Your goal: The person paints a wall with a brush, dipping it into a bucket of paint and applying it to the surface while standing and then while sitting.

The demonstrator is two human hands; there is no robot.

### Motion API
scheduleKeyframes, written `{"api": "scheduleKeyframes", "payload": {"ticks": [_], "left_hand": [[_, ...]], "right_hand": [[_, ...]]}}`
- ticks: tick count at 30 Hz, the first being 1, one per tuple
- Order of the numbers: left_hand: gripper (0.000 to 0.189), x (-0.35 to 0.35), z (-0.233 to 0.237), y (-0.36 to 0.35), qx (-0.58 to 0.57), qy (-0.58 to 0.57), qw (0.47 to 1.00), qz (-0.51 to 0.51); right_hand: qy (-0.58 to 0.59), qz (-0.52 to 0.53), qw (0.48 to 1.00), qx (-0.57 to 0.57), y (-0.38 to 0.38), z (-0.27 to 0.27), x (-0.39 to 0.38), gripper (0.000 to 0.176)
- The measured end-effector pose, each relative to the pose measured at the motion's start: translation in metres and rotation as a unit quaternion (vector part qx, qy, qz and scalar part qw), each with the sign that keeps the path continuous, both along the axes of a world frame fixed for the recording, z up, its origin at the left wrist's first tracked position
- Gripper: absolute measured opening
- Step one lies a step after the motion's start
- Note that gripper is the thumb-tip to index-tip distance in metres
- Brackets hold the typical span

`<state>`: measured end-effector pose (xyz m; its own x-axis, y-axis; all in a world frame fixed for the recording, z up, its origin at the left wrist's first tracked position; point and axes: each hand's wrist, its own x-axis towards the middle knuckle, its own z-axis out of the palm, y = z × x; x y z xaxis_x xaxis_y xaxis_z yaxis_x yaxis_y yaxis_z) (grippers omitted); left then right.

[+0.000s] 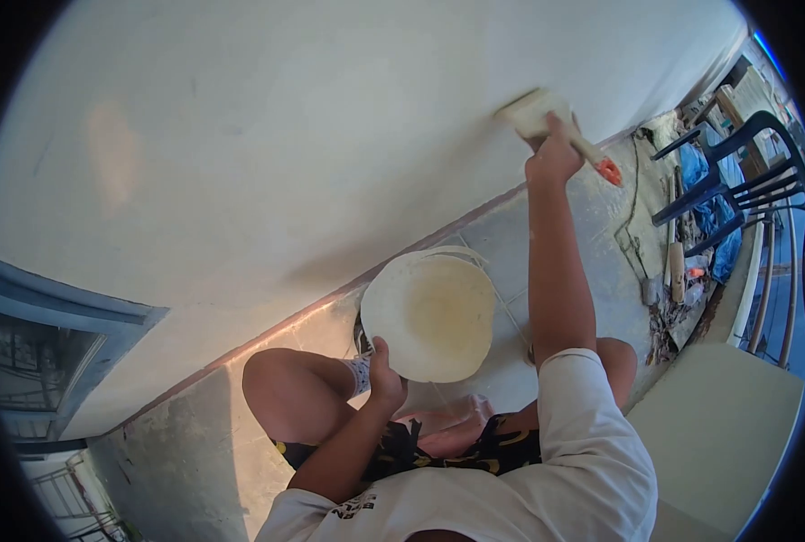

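My right hand point(554, 155) grips a wide paintbrush point(539, 114) with an orange-tipped handle; its bristles press against the white wall point(285, 135). My left hand point(384, 375) holds the near rim of a white bucket point(431, 312) that contains pale paint, held between my knees above the floor. I am crouched close to the wall, with both bare knees in view.
A dark blue plastic chair point(736, 181) stands at the right with blue cloth under it. Tools with wooden handles point(676, 266) and debris lie on the concrete floor by the wall base. A grey window frame point(50, 316) is at the left. A pale slab point(718, 425) is at lower right.
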<state>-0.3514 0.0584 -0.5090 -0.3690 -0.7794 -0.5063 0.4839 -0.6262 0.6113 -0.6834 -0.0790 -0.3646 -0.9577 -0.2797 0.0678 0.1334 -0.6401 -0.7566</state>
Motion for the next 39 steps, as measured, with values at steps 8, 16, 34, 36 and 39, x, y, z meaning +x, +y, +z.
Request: {"api": "scheduleKeyframes", "payload": {"ticks": [8, 16, 34, 36, 39], "left_hand": [[0.066, 0.037, 0.021, 0.031, 0.010, 0.020, 1.000, -0.016], [0.065, 0.079, 0.001, 0.062, 0.034, -0.022, 0.999, 0.023], [0.059, 0.054, -0.003, 0.042, 0.012, -0.033, 0.998, 0.056], [0.059, 0.056, -0.003, 0.043, 0.033, -0.028, 0.998, 0.050], [0.059, 0.056, -0.012, 0.043, 0.006, 0.005, 0.999, 0.038]], "right_hand": [[-0.087, -0.002, 0.994, 0.059, 0.044, -0.097, 0.055, 0.054], [-0.080, 0.027, 0.993, 0.081, -0.010, -0.004, 0.123, 0.054], [0.031, -0.020, 0.999, -0.037, -0.002, 0.073, 0.031, 0.050], [0.125, 0.027, 0.987, -0.098, 0.022, 0.113, 0.025, 0.049], [0.130, -0.007, 0.988, -0.079, 0.040, 0.109, 0.017, 0.048]]}}
